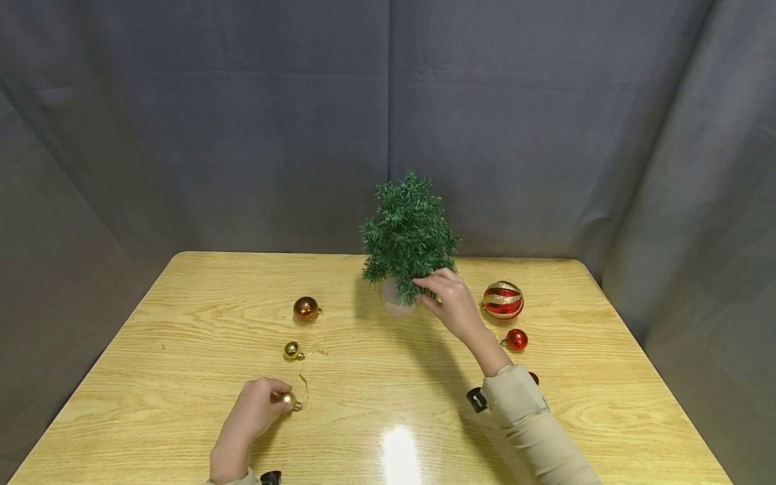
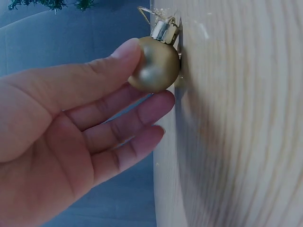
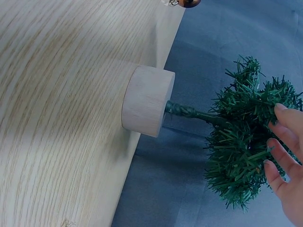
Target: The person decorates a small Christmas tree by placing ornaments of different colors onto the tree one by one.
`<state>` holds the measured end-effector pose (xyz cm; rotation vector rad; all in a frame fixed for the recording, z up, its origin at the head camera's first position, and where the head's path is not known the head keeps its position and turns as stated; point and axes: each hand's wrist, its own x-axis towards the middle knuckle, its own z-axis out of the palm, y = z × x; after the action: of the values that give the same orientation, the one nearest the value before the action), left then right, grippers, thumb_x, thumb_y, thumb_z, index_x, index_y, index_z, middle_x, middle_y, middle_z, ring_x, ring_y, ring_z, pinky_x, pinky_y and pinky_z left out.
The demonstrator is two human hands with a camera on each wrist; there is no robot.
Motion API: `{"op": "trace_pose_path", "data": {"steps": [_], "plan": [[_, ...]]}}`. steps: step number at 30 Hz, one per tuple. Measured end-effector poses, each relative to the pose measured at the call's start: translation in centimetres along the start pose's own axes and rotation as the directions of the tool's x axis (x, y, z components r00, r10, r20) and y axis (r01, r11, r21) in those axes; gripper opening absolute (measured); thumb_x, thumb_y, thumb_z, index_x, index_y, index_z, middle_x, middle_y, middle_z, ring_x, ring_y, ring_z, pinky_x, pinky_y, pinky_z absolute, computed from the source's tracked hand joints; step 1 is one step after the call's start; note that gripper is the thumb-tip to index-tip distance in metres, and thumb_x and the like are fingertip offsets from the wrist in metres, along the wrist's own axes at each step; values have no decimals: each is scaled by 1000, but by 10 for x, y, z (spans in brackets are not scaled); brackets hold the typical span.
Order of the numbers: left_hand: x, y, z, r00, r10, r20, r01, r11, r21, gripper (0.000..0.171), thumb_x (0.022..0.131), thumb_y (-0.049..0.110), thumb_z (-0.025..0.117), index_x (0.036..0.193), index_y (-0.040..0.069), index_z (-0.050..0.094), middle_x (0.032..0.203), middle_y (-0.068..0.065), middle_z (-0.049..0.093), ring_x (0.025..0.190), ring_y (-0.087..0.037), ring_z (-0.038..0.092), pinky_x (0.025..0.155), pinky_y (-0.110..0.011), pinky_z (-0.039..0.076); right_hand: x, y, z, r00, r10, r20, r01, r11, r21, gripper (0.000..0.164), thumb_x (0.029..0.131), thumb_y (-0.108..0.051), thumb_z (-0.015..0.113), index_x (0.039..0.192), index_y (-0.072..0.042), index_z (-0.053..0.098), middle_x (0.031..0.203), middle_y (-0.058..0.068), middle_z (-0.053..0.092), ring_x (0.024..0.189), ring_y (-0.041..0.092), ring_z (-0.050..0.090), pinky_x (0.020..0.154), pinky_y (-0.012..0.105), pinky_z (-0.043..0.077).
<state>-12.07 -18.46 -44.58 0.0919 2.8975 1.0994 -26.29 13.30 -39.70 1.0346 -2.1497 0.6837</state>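
Observation:
My left hand (image 1: 253, 409) pinches a matte gold Christmas bauble (image 2: 155, 65) between thumb and fingers, low at the tabletop. The bauble's metal cap and gold string loop point away from the palm. With its fingertips among the lower front branches, my right hand (image 1: 451, 302) pinches a branch of a small artificial Christmas tree (image 1: 407, 225). Some of those fingertips are hidden in the green needles. The tree stands upright on a pale round wooden base (image 3: 148, 100), near the table's back edge.
Left of the tree lie a brown bauble (image 1: 306, 308) and a shiny gold bauble (image 1: 292, 350) with a string. To the right are a striped red-and-gold bauble (image 1: 504, 300) and a small red bauble (image 1: 517, 339). Another red piece (image 1: 534, 378) is mostly behind the right sleeve. Grey curtains (image 1: 273, 135) surround the table.

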Motion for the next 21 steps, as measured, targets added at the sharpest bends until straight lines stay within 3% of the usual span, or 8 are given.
{"op": "trace_pose_path", "data": {"steps": [11,17,21], "plan": [[1,2,0,1000,16,-25,-16,1000,-17,22,70,-10,67,92,-12,65,76,-8,63,66,-15,55,58,-28,47,1,-1,0,1000,9,19,-9,1000,-7,29,69,-1,74,97,-1,68,86,8,67,80,21,53,68,34,44],[6,9,0,991,106,-86,-108,994,-13,25,69,-9,69,93,-11,65,79,-9,64,70,-17,58,61,-28,49,0,0,0,1000,3,10,-3,1000,-5,30,67,1,75,96,-1,68,86,9,67,80,22,54,69,35,45],[9,16,1,976,178,-125,-180,984,-6,27,67,-7,71,93,-10,65,82,-10,64,73,-19,59,65,-30,50,0,1,0,1000,-2,8,2,1000,-7,28,69,-1,75,96,0,68,86,9,67,80,22,54,70,35,45]]}}
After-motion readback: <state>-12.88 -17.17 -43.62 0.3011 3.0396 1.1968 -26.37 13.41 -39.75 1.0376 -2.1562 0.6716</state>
